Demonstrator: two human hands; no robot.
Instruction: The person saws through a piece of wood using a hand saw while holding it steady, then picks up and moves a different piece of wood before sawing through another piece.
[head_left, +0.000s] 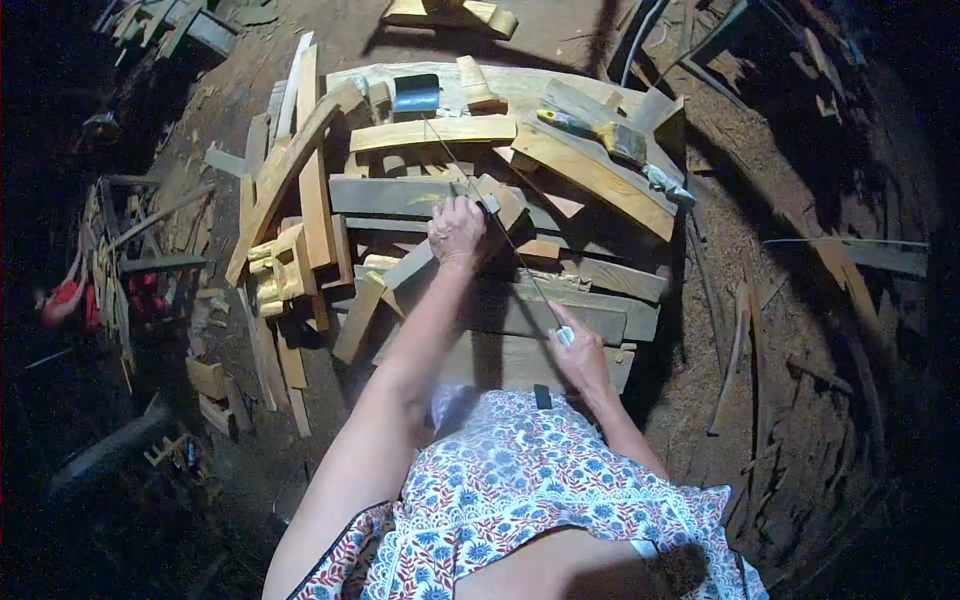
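My left hand (457, 228) is closed over a short slanting piece of wood (504, 201) on the stacked boards. In my right hand (583, 357), nearer my body, is the pale end of a long thin tool (530, 275) that looks like a saw blade seen edge-on. It runs forward past my left fingers, crosses the wood piece and reaches toward a dark blue curved object (416, 94). Beneath my left hand lies a grey board (385, 196). My right fingers are wrapped round the tool's end.
A paintbrush (600, 135) lies on a board at the upper right of the pile. Curved wooden strips (305, 165) lean along the left side, with a carved yellowish block (281, 270) below them. Wood scraps (745, 340) litter the ground to the right.
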